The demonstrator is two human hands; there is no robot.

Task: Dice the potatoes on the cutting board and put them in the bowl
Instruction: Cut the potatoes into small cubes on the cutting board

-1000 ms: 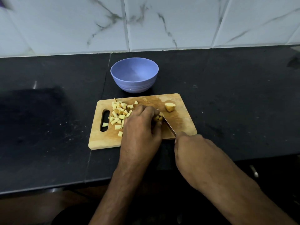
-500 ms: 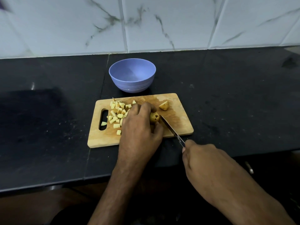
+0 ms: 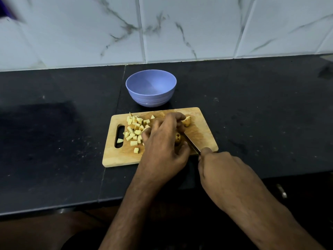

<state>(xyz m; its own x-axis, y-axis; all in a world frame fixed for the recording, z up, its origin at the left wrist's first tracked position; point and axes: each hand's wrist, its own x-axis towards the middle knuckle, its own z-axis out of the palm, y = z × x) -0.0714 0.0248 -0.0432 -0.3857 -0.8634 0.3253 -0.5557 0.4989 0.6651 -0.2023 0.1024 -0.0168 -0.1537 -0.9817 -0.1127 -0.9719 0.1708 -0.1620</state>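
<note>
A wooden cutting board (image 3: 201,134) lies on the black counter. Several yellow potato cubes (image 3: 135,131) are piled on its left half. My left hand (image 3: 162,141) is curled over a small potato piece (image 3: 178,138) in the board's middle and holds it down. My right hand (image 3: 221,170) grips a knife (image 3: 191,144) whose blade lies against that piece on its right. Another potato chunk (image 3: 187,121) sits near the board's far edge, by my left fingertips. An empty lilac bowl (image 3: 151,88) stands just behind the board.
The black counter (image 3: 261,109) stretches left and right of the board. A white marble-tiled wall (image 3: 162,29) closes off the back. The counter's front edge runs below my forearms.
My left fingers have stretched farther toward the far potato chunk. The right hand and knife have shifted slightly forward; the blade stays by the held piece.
</note>
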